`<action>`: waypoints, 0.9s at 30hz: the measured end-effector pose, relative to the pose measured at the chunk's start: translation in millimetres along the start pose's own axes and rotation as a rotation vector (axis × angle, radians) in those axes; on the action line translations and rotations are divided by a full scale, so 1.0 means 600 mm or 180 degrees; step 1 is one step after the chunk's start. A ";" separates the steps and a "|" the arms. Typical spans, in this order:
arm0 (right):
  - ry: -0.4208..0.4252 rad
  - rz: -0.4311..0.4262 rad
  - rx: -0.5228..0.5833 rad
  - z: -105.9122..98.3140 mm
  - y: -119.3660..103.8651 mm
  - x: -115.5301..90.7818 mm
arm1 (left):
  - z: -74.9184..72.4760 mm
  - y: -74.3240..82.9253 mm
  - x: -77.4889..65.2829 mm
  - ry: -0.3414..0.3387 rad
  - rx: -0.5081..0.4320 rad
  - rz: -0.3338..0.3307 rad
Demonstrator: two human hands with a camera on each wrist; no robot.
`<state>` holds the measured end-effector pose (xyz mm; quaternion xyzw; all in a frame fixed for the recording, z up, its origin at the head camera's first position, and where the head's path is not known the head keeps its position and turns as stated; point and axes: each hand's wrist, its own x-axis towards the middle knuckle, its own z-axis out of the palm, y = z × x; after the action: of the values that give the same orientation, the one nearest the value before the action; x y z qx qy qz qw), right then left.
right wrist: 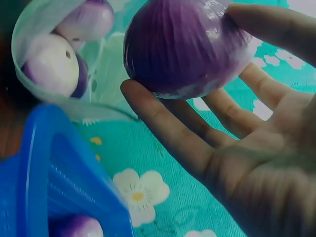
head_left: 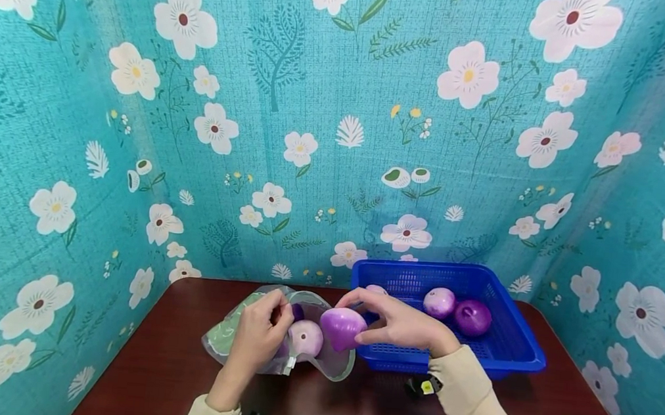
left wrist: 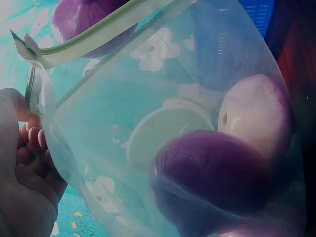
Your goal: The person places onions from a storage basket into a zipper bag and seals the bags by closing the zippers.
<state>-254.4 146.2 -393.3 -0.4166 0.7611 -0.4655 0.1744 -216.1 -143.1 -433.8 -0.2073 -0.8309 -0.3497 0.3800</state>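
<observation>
My right hand (head_left: pixel 396 322) holds a purple onion (head_left: pixel 343 328) between thumb and fingers, at the mouth of a clear zip bag (head_left: pixel 328 359). In the right wrist view the same onion (right wrist: pixel 185 47) sits between the spread thumb and fingertips. With its fingers curled, my left hand (head_left: pixel 263 326) pinches the bag's rim; the left wrist view shows that hand (left wrist: pixel 29 173) at the zip edge (left wrist: pixel 42 94). Inside the bag lie several onions, among them a pale one (head_left: pixel 305 338) and a dark purple one (left wrist: pixel 207 173).
To the right, a blue plastic basket (head_left: pixel 519 346) stands on the dark red-brown table (head_left: pixel 142 349), holding a pale onion (head_left: pixel 439 302), a dark purple one (head_left: pixel 472 317) and another partly behind my right hand. A teal flowered cloth (head_left: pixel 334 188) hangs behind and at both sides.
</observation>
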 end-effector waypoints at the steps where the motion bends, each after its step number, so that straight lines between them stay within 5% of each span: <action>1: -0.0037 0.0012 0.0018 0.004 -0.001 0.002 | 0.000 0.000 0.000 -0.0012 -0.0003 -0.0013; 7: -0.0184 0.0004 -0.0002 0.022 -0.008 0.014 | 0.000 0.003 0.001 -0.0084 -0.0034 -0.0101; 12: -0.0137 -0.0029 -0.0368 0.031 -0.011 0.024 | 0.003 0.006 0.004 -0.0132 -0.0039 -0.0099; 20: 0.0281 -0.0219 -0.1166 0.058 -0.005 0.035 | 0.010 0.012 0.007 -0.0193 -0.0098 -0.0134; 27: 0.0615 -0.0140 -0.1397 0.097 0.015 0.050 | 0.013 0.015 0.010 -0.0191 -0.0108 -0.0102</action>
<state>-238.3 91.7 -426.6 -0.4145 0.8480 -0.3303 -0.0041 -218.1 -130.7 -428.9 -0.2108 -0.8391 -0.3633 0.3457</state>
